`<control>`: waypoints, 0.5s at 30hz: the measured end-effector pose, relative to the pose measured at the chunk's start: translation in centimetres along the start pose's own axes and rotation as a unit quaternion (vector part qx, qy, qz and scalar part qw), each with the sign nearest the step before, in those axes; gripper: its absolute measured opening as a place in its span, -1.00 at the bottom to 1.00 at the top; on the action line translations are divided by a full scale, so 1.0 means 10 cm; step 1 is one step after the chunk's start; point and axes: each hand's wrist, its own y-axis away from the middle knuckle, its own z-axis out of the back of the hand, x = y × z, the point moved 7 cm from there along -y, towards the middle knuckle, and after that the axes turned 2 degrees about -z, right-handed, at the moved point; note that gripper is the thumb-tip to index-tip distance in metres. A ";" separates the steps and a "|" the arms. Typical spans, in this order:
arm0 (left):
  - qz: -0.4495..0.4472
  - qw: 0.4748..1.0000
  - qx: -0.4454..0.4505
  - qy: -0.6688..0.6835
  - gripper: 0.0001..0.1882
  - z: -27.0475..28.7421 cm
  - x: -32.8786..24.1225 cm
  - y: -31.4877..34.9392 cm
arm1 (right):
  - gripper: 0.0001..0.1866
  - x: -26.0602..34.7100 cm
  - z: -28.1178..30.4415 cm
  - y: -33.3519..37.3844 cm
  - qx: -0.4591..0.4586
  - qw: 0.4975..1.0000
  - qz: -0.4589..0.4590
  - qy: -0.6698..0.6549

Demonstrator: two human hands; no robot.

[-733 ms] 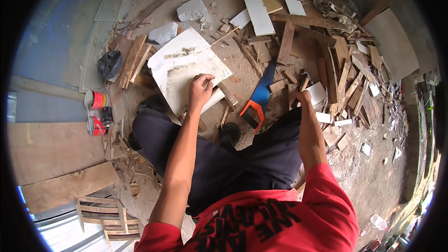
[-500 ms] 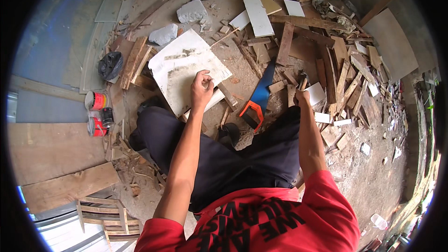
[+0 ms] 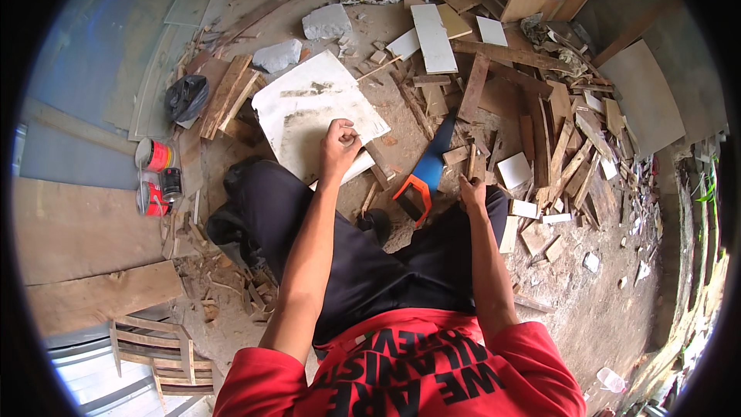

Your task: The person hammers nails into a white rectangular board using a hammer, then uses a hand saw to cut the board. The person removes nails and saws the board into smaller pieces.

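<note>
My left hand [image 3: 340, 143] is over the near right part of a worn, dirt-stained white board [image 3: 297, 120]. Its fingers are curled into a pinch, and whatever they hold is too small to make out. In front of my right knee, my right hand [image 3: 473, 191] is closed around the wooden handle of a hammer [image 3: 472, 156], whose head points away from me. Between the two hands lies a handsaw [image 3: 429, 174] with a blue blade and an orange-and-black handle. A short wood strip [image 3: 377, 166] sticks out beside the board's near right edge.
Wood offcuts [image 3: 567, 139] are heaped on the right. White panels [image 3: 434, 38] and concrete chunks [image 3: 327, 22] lie farther off. At left are paint cans [image 3: 157, 156], a black plastic bag [image 3: 186, 98] and stacked planks [image 3: 228, 96]. A slatted wooden frame [image 3: 158, 351] stands at lower left.
My right hand has come leftward and nearer to me with the hammer. My left hand keeps its pinch over the white board. The whole view has shifted slightly.
</note>
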 end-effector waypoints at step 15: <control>0.074 0.995 -0.040 0.047 -0.79 -0.04 0.17 0.02 | -0.58 0.37 0.15 0.49 0.044 0.997 0.007 0.061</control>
